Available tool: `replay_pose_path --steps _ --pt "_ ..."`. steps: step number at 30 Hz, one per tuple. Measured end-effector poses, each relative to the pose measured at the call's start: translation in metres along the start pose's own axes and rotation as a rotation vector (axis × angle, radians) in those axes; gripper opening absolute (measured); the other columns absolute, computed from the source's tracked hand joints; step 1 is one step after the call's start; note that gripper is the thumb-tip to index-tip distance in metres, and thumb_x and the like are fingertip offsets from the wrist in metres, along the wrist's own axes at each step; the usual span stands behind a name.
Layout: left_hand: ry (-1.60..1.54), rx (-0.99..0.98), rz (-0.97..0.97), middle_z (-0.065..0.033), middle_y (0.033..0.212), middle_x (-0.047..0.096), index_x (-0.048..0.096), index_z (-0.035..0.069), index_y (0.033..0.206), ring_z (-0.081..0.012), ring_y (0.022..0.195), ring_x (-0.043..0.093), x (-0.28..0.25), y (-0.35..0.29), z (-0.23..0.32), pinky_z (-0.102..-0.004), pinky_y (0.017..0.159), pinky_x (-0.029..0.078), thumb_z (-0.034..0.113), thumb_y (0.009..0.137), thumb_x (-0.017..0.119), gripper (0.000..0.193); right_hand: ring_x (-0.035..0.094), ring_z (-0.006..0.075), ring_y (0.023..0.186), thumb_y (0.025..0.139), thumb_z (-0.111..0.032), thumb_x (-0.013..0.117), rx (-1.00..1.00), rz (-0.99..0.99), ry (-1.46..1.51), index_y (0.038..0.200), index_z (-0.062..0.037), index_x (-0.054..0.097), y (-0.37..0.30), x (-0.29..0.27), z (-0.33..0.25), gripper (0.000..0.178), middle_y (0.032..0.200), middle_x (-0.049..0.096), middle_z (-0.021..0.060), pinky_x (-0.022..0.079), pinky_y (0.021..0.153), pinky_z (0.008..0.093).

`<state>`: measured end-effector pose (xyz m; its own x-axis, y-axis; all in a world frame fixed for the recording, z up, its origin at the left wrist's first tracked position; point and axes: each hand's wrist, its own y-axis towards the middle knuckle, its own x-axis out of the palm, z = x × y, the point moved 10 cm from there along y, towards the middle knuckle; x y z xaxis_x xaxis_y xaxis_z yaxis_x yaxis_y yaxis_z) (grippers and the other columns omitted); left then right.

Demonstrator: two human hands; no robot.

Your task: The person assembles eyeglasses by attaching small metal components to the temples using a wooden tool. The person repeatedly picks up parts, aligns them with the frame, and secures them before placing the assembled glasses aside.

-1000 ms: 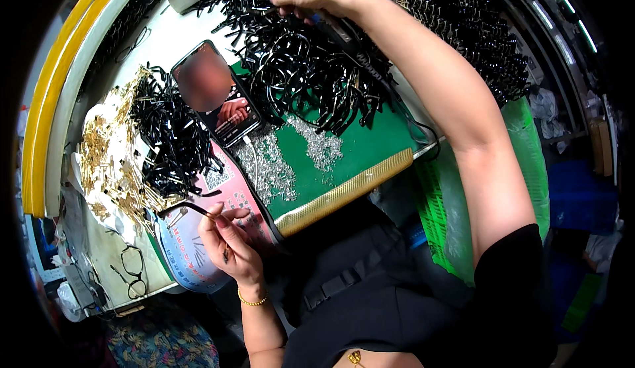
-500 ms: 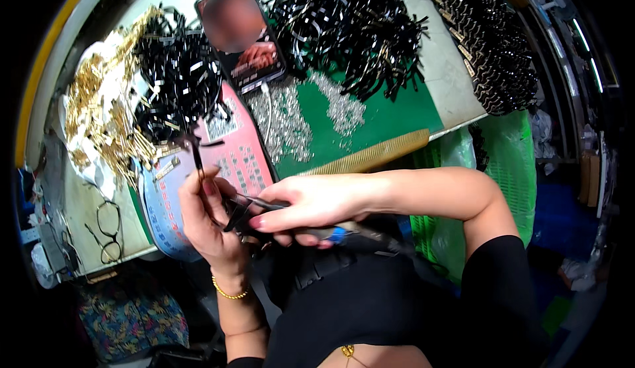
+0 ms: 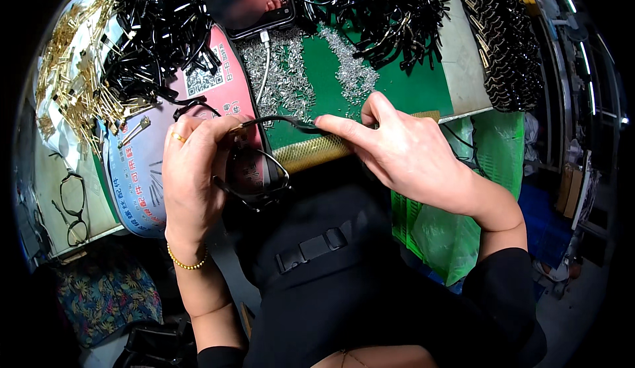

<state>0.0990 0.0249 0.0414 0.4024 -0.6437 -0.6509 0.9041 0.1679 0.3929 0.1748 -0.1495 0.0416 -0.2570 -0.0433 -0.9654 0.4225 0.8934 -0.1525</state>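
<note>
My left hand [image 3: 193,173] is closed on a dark eyeglass frame [image 3: 283,168], held above the table's front edge. One lens rim hangs out past the fingers; part of the frame is hidden behind them. From the left hand a black temple [image 3: 281,120] stretches right to my right hand [image 3: 413,153], whose index fingertip presses on the temple's end. The right thumb is mostly hidden, and the other fingers are curled. Beyond the left hand lies a heap of black temples [image 3: 152,37], with gold metal pieces [image 3: 73,70] beside it.
A phone [image 3: 261,4] with a white cable [image 3: 265,70] stands at the back. Small silver parts [image 3: 354,73] are scattered over the green mat [image 3: 423,90]. More black temples [image 3: 383,20] lie behind them. Finished-looking glasses [image 3: 74,199] rest at far left; a green crate [image 3: 456,235] sits right, below the table.
The screwdriver-like tool with a blue band has gone from my right hand's grip and is out of sight. My right hand has moved right to the temple's end. The frame is now turned into plain sight.
</note>
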Motion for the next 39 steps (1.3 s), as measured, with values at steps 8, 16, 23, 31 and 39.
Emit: replay_pose_path --steps 8,16,23,31,39 --pt "-0.374 -0.349 -0.053 -0.0071 0.097 0.071 0.063 0.002 0.107 -0.0191 0.083 0.060 0.014 -0.015 -0.031 -0.0306 0.079 0.048 0.007 0.103 0.054 0.011 0.067 0.0274 0.074 0.085 -0.006 0.063 0.011 -0.023 0.028 0.135 -0.0203 0.058 0.006 0.000 0.001 0.052 0.095 0.053 0.0156 0.054 0.054 0.0377" --pt "-0.507 -0.246 0.461 -0.0126 0.096 0.065 0.055 -0.002 0.121 -0.0164 0.082 0.064 -0.033 -0.033 -0.041 -0.0326 0.081 0.055 0.013 0.110 0.041 0.023 0.065 0.0284 0.069 0.087 -0.007 0.063 0.021 -0.011 0.045 0.136 -0.0212 0.057 0.007 0.002 0.003 0.052 0.095 0.052 0.0144 0.053 0.054 0.0393" --pt "-0.462 -0.599 0.563 -0.0126 0.103 0.068 0.059 -0.001 0.132 -0.0125 0.078 0.070 -0.045 -0.047 -0.067 -0.0208 0.064 0.057 0.017 0.107 0.052 0.031 0.067 0.0270 0.071 0.085 -0.005 0.062 0.041 -0.017 0.015 0.140 -0.0212 0.054 0.007 0.005 0.001 0.058 0.097 0.053 0.0167 0.054 0.054 0.0386" --pt "-0.669 -0.660 0.150 -0.0126 0.105 0.069 0.055 -0.004 0.117 -0.0110 0.077 0.069 -0.002 -0.027 -0.061 -0.0217 0.065 0.058 -0.002 0.104 0.045 0.016 0.062 0.0303 0.066 0.088 -0.006 0.061 0.014 -0.045 0.054 0.148 -0.0288 0.048 0.008 -0.001 0.000 0.066 0.093 0.053 0.0150 0.053 0.053 0.0415" --pt "-0.618 -0.689 -0.019 -0.0037 0.096 0.067 0.059 0.000 0.111 -0.0073 0.074 0.067 0.017 -0.030 -0.041 -0.0206 0.059 0.055 0.000 0.103 0.051 0.012 0.068 0.0294 0.069 0.085 -0.008 0.062 -0.167 -0.077 0.192 0.143 -0.0248 0.054 0.026 -0.003 -0.037 0.060 0.096 0.056 0.0162 0.052 0.050 0.0399"
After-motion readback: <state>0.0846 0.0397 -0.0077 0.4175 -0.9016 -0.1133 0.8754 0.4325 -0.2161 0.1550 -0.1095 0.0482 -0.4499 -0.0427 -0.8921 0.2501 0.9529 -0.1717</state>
